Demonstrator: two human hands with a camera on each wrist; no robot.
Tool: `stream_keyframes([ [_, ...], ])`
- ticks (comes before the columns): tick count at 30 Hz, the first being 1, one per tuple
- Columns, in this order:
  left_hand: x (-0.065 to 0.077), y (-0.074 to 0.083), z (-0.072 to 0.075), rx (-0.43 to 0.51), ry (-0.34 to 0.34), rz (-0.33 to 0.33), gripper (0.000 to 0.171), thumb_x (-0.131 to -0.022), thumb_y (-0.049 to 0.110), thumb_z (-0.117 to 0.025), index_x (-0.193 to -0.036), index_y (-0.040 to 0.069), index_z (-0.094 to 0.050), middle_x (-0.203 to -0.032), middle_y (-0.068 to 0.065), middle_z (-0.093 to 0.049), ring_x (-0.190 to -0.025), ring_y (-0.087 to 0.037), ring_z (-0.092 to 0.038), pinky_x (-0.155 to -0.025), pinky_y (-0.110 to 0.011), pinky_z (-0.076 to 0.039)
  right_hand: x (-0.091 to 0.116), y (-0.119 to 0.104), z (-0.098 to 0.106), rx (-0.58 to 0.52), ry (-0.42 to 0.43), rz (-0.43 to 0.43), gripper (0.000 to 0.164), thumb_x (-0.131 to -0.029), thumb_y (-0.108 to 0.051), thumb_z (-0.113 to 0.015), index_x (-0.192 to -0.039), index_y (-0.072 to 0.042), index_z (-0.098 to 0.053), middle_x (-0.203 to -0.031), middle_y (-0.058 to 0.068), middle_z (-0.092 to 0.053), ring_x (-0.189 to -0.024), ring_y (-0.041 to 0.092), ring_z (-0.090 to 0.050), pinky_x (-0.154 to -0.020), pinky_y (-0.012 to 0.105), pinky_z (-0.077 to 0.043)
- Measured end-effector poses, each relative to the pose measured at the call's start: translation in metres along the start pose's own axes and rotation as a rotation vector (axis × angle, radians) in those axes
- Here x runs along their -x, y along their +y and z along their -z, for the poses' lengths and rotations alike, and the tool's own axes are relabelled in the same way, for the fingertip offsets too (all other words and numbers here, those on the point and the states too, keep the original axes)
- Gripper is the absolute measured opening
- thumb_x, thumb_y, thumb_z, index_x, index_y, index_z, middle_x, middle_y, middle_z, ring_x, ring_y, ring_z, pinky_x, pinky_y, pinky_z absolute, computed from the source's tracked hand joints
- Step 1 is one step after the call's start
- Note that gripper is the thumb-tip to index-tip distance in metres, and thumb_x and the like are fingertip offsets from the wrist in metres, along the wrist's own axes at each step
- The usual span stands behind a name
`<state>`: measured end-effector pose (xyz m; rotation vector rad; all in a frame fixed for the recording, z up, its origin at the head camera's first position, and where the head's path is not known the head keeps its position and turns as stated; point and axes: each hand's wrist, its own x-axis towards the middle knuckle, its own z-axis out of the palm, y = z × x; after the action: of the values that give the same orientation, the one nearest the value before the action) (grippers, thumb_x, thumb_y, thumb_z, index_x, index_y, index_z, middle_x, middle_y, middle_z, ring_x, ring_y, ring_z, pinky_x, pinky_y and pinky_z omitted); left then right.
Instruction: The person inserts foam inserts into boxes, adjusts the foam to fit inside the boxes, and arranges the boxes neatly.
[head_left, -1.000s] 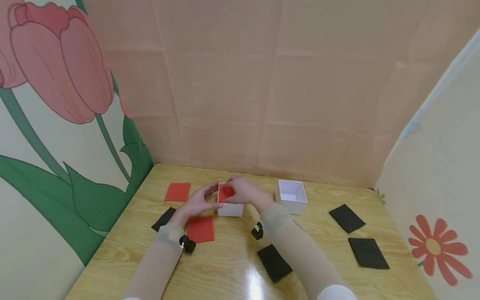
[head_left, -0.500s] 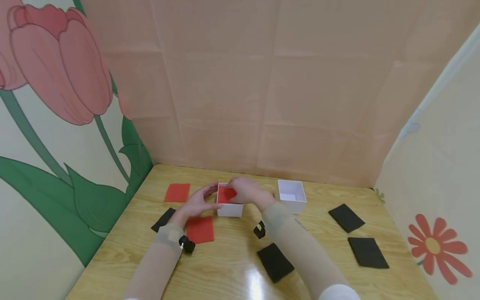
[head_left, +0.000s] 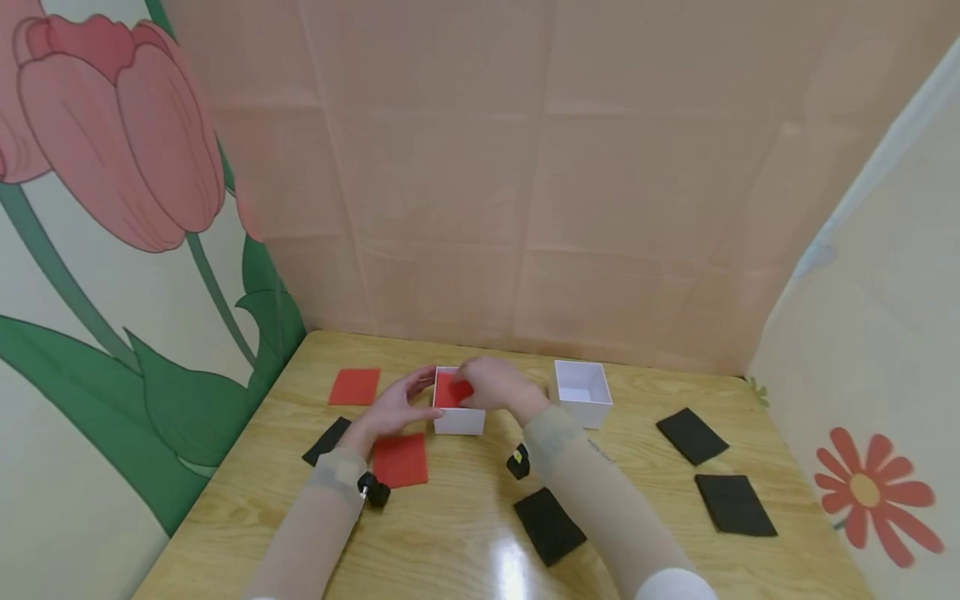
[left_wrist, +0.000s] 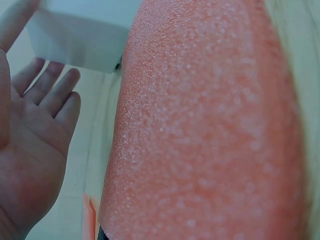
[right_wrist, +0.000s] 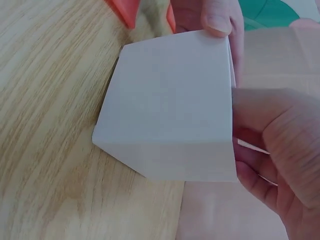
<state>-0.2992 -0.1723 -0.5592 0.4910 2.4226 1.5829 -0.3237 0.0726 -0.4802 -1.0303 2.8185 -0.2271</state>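
Observation:
A white open-topped box (head_left: 460,422) stands near the back of the wooden table, with a red foam sheet (head_left: 451,390) inside it. My left hand (head_left: 392,407) holds the box's left side. Its thumb lies at the front left corner, its fingers towards the back. In the left wrist view its fingertips (left_wrist: 74,75) touch or nearly touch the box. My right hand (head_left: 495,386) reaches over the rim with bent fingers, at the red sheet. In the right wrist view the box wall (right_wrist: 170,95) hides those fingertips, so I cannot see whether they pinch the sheet or press it.
A second white box (head_left: 583,404) stands to the right with nothing visible inside. Red foam sheets (head_left: 355,387) lie left of the boxes, one close under my left wrist (left_wrist: 200,125). Several black sheets (head_left: 693,436) are spread about the table (head_left: 465,517), one partly behind my left forearm.
The right hand has shifted only slightly at the box, and a little more of the red sheet inside shows. The left hand keeps its place.

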Motion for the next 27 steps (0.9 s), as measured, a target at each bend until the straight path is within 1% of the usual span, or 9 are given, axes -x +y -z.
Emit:
stream_keyframes([
  [3,-0.003,0.000,-0.001,-0.007,0.007,0.003,0.100,-0.085,0.045,-0.091,-0.167,0.022,-0.038,-0.166,0.004,-0.045,-0.154,-0.026,-0.041,-0.122,-0.049,-0.039,-0.002,0.003,0.001,-0.050,0.012,0.014,0.045,-0.094,-0.042,-0.084,-0.134,-0.021,-0.077,-0.134,-0.001,-0.070,-0.113,0.019,-0.065,-0.098,0.038,-0.058],
  [5,-0.006,0.000,-0.002,-0.017,0.010,0.003,0.101,-0.085,0.047,-0.091,-0.168,0.022,-0.038,-0.166,0.005,-0.045,-0.154,-0.025,-0.042,-0.122,-0.049,-0.040,-0.004,0.005,0.002,-0.061,0.023,0.023,0.046,-0.093,-0.044,-0.084,-0.133,-0.022,-0.077,-0.134,-0.002,-0.070,-0.114,0.019,-0.065,-0.098,0.038,-0.058],
  [7,-0.008,0.000,-0.003,-0.016,0.010,-0.003,0.102,-0.086,0.047,-0.090,-0.168,0.019,-0.037,-0.166,0.004,-0.045,-0.154,-0.026,-0.042,-0.123,-0.049,-0.039,-0.007,0.006,0.002,-0.049,0.033,0.032,0.046,-0.093,-0.044,-0.084,-0.132,-0.022,-0.077,-0.133,-0.002,-0.071,-0.114,0.019,-0.066,-0.098,0.037,-0.058],
  [10,-0.011,0.002,-0.004,-0.002,0.017,-0.008,0.100,-0.086,0.045,-0.090,-0.167,0.020,-0.038,-0.166,0.002,-0.045,-0.154,-0.027,-0.041,-0.124,-0.051,-0.037,-0.012,0.006,0.003,-0.009,0.045,0.042,0.045,-0.093,-0.044,-0.084,-0.132,-0.023,-0.078,-0.127,-0.004,-0.073,-0.111,0.017,-0.066,-0.097,0.037,-0.058],
  [15,-0.013,0.004,-0.004,0.022,0.025,-0.012,0.096,-0.087,0.040,-0.091,-0.166,0.021,-0.040,-0.166,0.000,-0.045,-0.154,-0.029,-0.041,-0.125,-0.053,-0.035,-0.019,0.003,0.003,0.064,0.041,0.048,0.038,-0.094,-0.044,-0.083,-0.126,-0.024,-0.080,-0.112,-0.007,-0.074,-0.096,0.014,-0.065,-0.084,0.034,-0.059],
  [18,-0.013,0.003,-0.005,0.025,0.022,-0.015,0.095,-0.088,0.039,-0.091,-0.166,0.021,-0.040,-0.166,0.000,-0.045,-0.154,-0.029,-0.041,-0.125,-0.054,-0.034,-0.021,0.001,0.004,0.086,0.031,0.040,0.033,-0.093,-0.043,-0.084,-0.121,-0.026,-0.081,-0.104,-0.010,-0.073,-0.089,0.012,-0.063,-0.076,0.031,-0.057],
  [20,-0.013,0.003,-0.005,0.018,0.026,-0.013,0.095,-0.088,0.040,-0.091,-0.166,0.021,-0.040,-0.166,0.000,-0.045,-0.154,-0.029,-0.041,-0.125,-0.054,-0.035,-0.021,0.001,0.004,0.091,0.028,0.037,0.033,-0.093,-0.043,-0.084,-0.120,-0.026,-0.081,-0.102,-0.010,-0.072,-0.086,0.011,-0.062,-0.073,0.030,-0.056],
  [24,-0.013,0.003,-0.005,0.011,0.030,-0.012,0.096,-0.087,0.041,-0.091,-0.166,0.022,-0.040,-0.166,0.002,-0.046,-0.154,-0.028,-0.042,-0.124,-0.053,-0.036,-0.020,0.002,0.004,0.088,0.033,0.047,0.037,-0.092,-0.043,-0.085,-0.123,-0.025,-0.081,-0.103,-0.010,-0.072,-0.087,0.011,-0.062,-0.074,0.031,-0.056],
  [27,-0.013,0.003,-0.005,0.015,0.023,-0.021,0.097,-0.088,0.041,-0.090,-0.167,0.019,-0.038,-0.166,0.001,-0.045,-0.154,-0.029,-0.041,-0.125,-0.053,-0.035,-0.016,0.006,0.004,0.025,0.055,0.054,0.038,-0.093,-0.041,-0.085,-0.126,-0.022,-0.080,-0.108,-0.008,-0.074,-0.092,0.013,-0.065,-0.078,0.032,-0.057],
])
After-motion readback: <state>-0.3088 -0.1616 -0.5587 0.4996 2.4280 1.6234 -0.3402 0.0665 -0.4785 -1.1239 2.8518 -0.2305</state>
